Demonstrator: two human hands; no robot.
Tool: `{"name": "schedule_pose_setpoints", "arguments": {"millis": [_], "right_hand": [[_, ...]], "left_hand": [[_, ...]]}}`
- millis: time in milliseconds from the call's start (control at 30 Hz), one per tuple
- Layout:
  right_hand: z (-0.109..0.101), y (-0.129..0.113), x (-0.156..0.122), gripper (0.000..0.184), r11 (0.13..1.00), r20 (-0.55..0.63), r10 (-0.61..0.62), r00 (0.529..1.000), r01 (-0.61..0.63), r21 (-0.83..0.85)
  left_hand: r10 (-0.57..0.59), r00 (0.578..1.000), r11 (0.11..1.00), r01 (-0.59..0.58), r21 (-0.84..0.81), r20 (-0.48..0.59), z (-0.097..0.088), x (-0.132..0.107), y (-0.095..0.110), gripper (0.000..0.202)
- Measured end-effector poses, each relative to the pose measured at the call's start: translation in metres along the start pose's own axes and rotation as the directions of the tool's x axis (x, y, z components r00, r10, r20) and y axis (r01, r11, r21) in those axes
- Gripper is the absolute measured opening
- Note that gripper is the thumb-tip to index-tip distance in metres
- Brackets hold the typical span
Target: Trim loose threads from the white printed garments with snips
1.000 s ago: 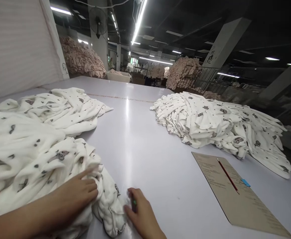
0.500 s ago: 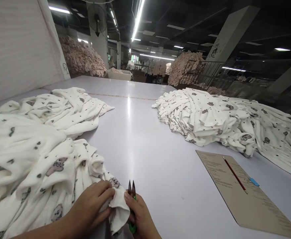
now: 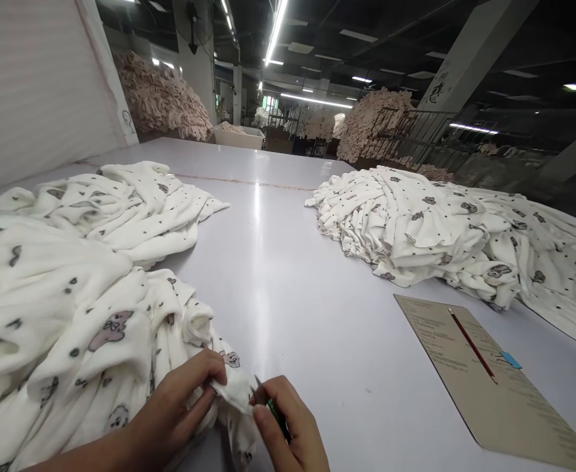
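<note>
A heap of white fleecy fabric (image 3: 105, 282) printed with small bears and dots covers the left of the table. My left hand (image 3: 182, 400) pinches an edge of this fabric near the front. Close beside it, my right hand (image 3: 290, 419) is closed round green-handled thread snips (image 3: 279, 418). The blades of the snips point up and left, right at the fabric's edge. Whether they are cutting into it I cannot tell. The lower part of the snips is hidden by my fingers.
On the right of the smooth white table (image 3: 317, 341) lies a stack of the same printed fabric (image 3: 430, 223). Nearer to me is a brown board (image 3: 494, 393) with a dark red pencil (image 3: 472, 344) and a blue clip (image 3: 512, 360). Pink fabric piles (image 3: 163, 98) stand behind.
My right hand has turned, tilting the snips from upright toward the fabric. My left hand has drawn the fabric edge up into a tighter pinch. The view has shifted slightly.
</note>
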State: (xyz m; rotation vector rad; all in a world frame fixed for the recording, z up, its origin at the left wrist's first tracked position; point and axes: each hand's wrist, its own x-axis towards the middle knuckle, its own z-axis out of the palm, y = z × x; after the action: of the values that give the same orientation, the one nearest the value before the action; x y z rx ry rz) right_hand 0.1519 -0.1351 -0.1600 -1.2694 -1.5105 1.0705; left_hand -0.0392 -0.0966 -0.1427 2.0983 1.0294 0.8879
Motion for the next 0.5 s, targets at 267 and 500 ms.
{"name": "schedule_pose_setpoints", "arguments": {"millis": [267, 500], "right_hand": [[0.016, 0.004, -0.001, 0.037, 0.99, 0.174, 0.093, 0.98, -0.072, -0.124], [0.013, 0.0, 0.001, 0.04, 0.99, 0.164, 0.114, 0.98, -0.099, -0.102]], "left_hand": [[-0.002, 0.999, 1.0, 0.002, -0.007, 0.038, -0.001, -0.002, -0.002, 0.017], [-0.032, 0.999, 1.0, 0.031, 0.002, 0.035, -0.001, -0.001, 0.0, 0.019]]}}
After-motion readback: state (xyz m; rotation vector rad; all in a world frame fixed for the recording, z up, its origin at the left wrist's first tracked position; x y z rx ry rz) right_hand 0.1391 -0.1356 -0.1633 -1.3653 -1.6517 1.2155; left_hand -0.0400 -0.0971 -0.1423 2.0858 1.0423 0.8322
